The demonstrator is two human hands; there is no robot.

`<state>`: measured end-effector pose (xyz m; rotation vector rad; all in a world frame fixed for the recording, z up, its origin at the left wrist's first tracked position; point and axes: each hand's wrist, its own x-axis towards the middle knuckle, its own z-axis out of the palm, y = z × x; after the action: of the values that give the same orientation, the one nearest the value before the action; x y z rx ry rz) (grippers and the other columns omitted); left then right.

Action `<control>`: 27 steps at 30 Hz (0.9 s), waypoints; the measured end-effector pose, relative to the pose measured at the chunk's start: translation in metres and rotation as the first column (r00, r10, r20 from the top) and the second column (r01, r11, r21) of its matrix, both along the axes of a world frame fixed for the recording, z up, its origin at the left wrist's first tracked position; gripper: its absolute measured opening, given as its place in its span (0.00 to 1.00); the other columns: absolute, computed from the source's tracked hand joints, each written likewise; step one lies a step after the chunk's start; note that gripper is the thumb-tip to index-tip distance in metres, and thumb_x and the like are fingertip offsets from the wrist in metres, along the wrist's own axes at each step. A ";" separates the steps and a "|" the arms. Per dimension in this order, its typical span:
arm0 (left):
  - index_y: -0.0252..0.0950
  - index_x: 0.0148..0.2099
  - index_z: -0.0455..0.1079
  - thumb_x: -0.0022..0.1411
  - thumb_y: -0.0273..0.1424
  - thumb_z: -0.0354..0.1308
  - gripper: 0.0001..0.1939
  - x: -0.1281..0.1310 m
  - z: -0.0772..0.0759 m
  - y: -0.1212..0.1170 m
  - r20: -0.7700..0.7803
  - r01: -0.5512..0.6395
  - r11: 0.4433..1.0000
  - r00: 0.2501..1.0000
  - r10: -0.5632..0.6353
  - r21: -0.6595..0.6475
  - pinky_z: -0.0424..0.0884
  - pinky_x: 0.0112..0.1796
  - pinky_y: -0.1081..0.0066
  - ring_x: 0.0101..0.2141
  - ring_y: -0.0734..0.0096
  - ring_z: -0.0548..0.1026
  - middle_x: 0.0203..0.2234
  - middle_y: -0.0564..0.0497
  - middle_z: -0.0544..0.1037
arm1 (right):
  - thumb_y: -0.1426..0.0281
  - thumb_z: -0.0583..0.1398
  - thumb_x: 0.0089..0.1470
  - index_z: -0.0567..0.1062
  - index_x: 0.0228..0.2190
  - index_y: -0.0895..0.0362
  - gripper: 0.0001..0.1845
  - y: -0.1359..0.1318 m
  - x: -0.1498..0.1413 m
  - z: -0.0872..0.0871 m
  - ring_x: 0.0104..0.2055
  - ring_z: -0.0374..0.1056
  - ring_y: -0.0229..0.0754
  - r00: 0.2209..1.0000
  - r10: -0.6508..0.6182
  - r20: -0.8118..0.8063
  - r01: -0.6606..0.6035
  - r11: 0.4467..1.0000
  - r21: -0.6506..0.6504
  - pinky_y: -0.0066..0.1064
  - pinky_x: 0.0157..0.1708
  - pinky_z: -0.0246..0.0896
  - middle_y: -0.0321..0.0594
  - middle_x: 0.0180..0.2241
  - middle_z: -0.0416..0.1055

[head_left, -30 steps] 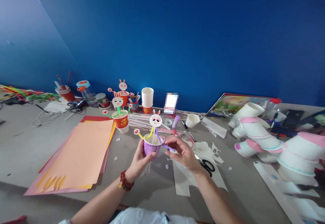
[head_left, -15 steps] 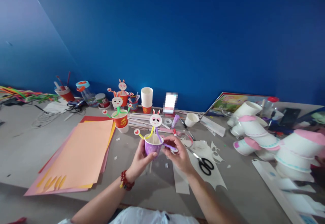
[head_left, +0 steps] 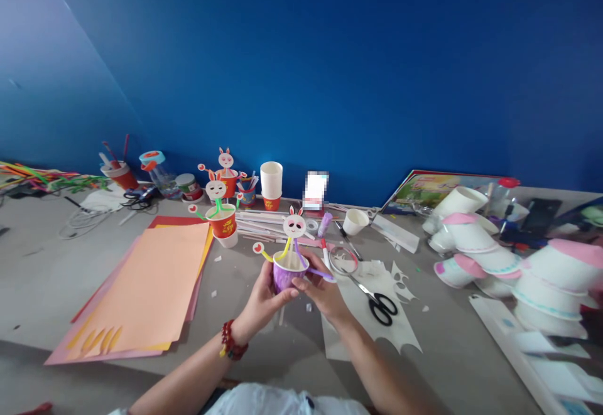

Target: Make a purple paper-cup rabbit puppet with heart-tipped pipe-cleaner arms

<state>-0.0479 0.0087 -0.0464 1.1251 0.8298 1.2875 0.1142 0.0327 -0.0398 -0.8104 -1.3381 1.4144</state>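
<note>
A purple paper cup (head_left: 286, 275) is held upright above the table between both hands. My left hand (head_left: 262, 296) wraps its left side, thumb across the front. My right hand (head_left: 325, 292) grips the right side, its thumb at the front of the cup. A paper rabbit head (head_left: 294, 226) with pink-marked eyes stands over the cup's mouth. One yellow straw (head_left: 282, 250) bends out left to a round paper paw (head_left: 258, 248). The purple straw (head_left: 313, 270) bends out to the right over my right hand. A pale stick shows below the cup.
Two red cup rabbits (head_left: 222, 223) stand at back left, beside stacked white cups (head_left: 271, 179). Coloured paper sheets (head_left: 155, 277) lie left. Black-handled scissors (head_left: 382, 308) rest on cut white paper (head_left: 342, 333) at right. White cup figures (head_left: 480, 236) lie farther right.
The cup rabbit has shifted slightly right. My right hand has moved from the purple straw onto the side of the cup. My left hand still holds the cup.
</note>
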 end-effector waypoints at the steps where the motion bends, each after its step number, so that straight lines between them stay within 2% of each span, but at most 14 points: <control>1: 0.39 0.54 0.62 0.55 0.36 0.69 0.29 0.000 0.003 -0.001 0.006 0.010 1.000 1.000 -0.010 -0.008 0.71 0.45 0.67 0.46 0.63 0.73 0.46 0.47 0.73 | 0.61 0.68 0.51 0.69 0.56 0.47 0.32 0.000 0.000 0.000 0.55 0.68 0.50 1.000 -0.018 -0.012 0.018 1.000 -0.007 0.42 0.55 0.65 0.42 0.52 0.73; 4: 0.38 0.52 0.62 0.62 0.39 0.63 0.20 -0.005 0.009 -0.005 -0.006 -0.027 0.998 1.000 0.026 -0.058 0.71 0.42 0.66 0.41 0.65 0.73 0.42 0.47 0.73 | 0.62 0.68 0.51 0.67 0.57 0.47 0.33 0.002 0.002 0.001 0.52 0.71 0.49 0.997 -0.063 -0.037 0.062 0.998 -0.021 0.40 0.50 0.69 0.42 0.52 0.72; 6: 0.37 0.46 0.64 0.66 0.39 0.57 0.12 -0.011 0.010 -0.009 -0.060 -0.162 0.986 0.985 0.159 -0.043 0.71 0.41 0.67 0.39 0.68 0.72 0.39 0.49 0.72 | 0.63 0.69 0.51 0.67 0.58 0.46 0.33 0.003 0.004 0.001 0.51 0.71 0.49 0.996 -0.078 -0.043 0.077 0.997 -0.024 0.38 0.48 0.70 0.43 0.52 0.72; 7: 0.37 0.42 0.64 0.67 0.38 0.56 0.09 -0.014 0.012 -0.012 -0.099 -0.242 0.970 0.965 0.243 0.018 0.70 0.40 0.68 0.38 0.68 0.71 0.37 0.50 0.70 | 0.63 0.69 0.51 0.67 0.58 0.46 0.34 0.004 0.005 0.001 0.51 0.71 0.48 0.996 -0.083 -0.041 0.082 0.996 -0.025 0.37 0.47 0.71 0.43 0.53 0.72; 9: 0.37 0.38 0.64 0.68 0.33 0.54 0.06 -0.022 0.021 -0.016 -0.185 -0.328 0.910 0.907 0.379 0.254 0.68 0.40 0.67 0.37 0.68 0.70 0.34 0.51 0.69 | 0.64 0.69 0.50 0.66 0.58 0.45 0.35 0.005 0.006 0.002 0.51 0.71 0.48 0.995 -0.094 -0.035 0.094 0.995 -0.026 0.37 0.47 0.71 0.43 0.53 0.72; 11: 0.38 0.38 0.65 0.66 0.26 0.56 0.03 -0.028 0.041 -0.018 -0.297 -0.212 0.799 0.851 0.434 0.562 0.67 0.41 0.65 0.38 0.66 0.70 0.32 0.51 0.70 | 0.64 0.69 0.50 0.66 0.58 0.45 0.35 0.005 0.006 0.001 0.50 0.72 0.48 0.995 -0.095 -0.027 0.094 0.995 -0.021 0.38 0.48 0.71 0.42 0.53 0.72; 13: 0.38 0.43 0.68 0.63 0.22 0.57 0.07 -0.029 0.067 -0.015 -0.446 -0.013 0.695 0.758 0.476 0.719 0.67 0.43 0.63 0.39 0.65 0.70 0.36 0.49 0.73 | 0.65 0.69 0.50 0.65 0.58 0.45 0.36 0.005 0.006 0.001 0.50 0.72 0.48 0.997 -0.073 -0.026 0.073 0.997 -0.009 0.39 0.47 0.71 0.42 0.53 0.72; 14: 0.39 0.45 0.69 0.63 0.22 0.58 0.09 -0.026 0.080 -0.011 -0.534 0.089 0.674 0.689 0.490 0.734 0.66 0.44 0.61 0.41 0.64 0.70 0.39 0.48 0.74 | 0.65 0.68 0.51 0.64 0.59 0.45 0.36 0.004 0.005 0.001 0.50 0.72 0.49 0.998 -0.056 -0.028 0.057 0.998 0.004 0.39 0.47 0.72 0.43 0.54 0.72; 17: 0.39 0.49 0.69 0.65 0.28 0.58 0.10 -0.011 0.108 0.003 -0.728 0.312 0.686 0.497 0.472 0.657 0.64 0.47 0.58 0.46 0.59 0.69 0.46 0.47 0.76 | 0.66 0.66 0.52 0.61 0.61 0.46 0.36 0.004 0.004 -0.001 0.51 0.72 0.50 0.999 -0.041 0.010 0.040 0.995 0.088 0.41 0.47 0.72 0.44 0.54 0.71; 19: 0.38 0.49 0.70 0.66 0.29 0.56 0.10 0.002 0.112 0.012 -0.798 0.412 0.691 0.416 0.436 0.593 0.64 0.49 0.56 0.47 0.57 0.69 0.48 0.47 0.75 | 0.68 0.66 0.51 0.62 0.61 0.47 0.37 0.003 0.004 -0.005 0.53 0.71 0.51 0.991 -0.095 0.097 0.078 0.983 0.167 0.43 0.52 0.69 0.44 0.52 0.73; 22: 0.37 0.45 0.72 0.67 0.29 0.55 0.07 0.017 0.105 0.019 -0.853 0.494 0.696 0.344 0.393 0.520 0.65 0.47 0.58 0.46 0.58 0.69 0.44 0.48 0.76 | 0.70 0.66 0.50 0.63 0.61 0.48 0.38 0.003 0.005 -0.008 0.55 0.69 0.52 0.965 -0.169 0.200 0.125 0.968 0.218 0.44 0.57 0.64 0.43 0.50 0.75; 24: 0.38 0.44 0.73 0.67 0.29 0.54 0.07 0.022 0.099 0.022 -0.868 0.506 0.706 0.325 0.376 0.496 0.65 0.46 0.58 0.45 0.58 0.69 0.42 0.48 0.77 | 0.69 0.67 0.49 0.62 0.61 0.49 0.39 0.002 0.006 -0.008 0.57 0.67 0.52 0.968 -0.166 0.191 0.126 0.970 0.207 0.44 0.58 0.63 0.43 0.50 0.75; 27: 0.38 0.44 0.73 0.67 0.28 0.54 0.07 0.022 0.093 0.024 -0.872 0.506 0.714 0.351 0.341 0.483 0.64 0.47 0.59 0.45 0.59 0.70 0.40 0.49 0.78 | 0.66 0.67 0.50 0.62 0.62 0.49 0.40 0.002 0.006 -0.006 0.60 0.64 0.52 0.978 -0.149 0.144 0.118 0.971 0.206 0.45 0.60 0.60 0.43 0.53 0.73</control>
<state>-0.0262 0.0331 0.0462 2.7063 1.0692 0.6908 0.1205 0.0344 -0.0454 -0.8774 -1.4889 1.1110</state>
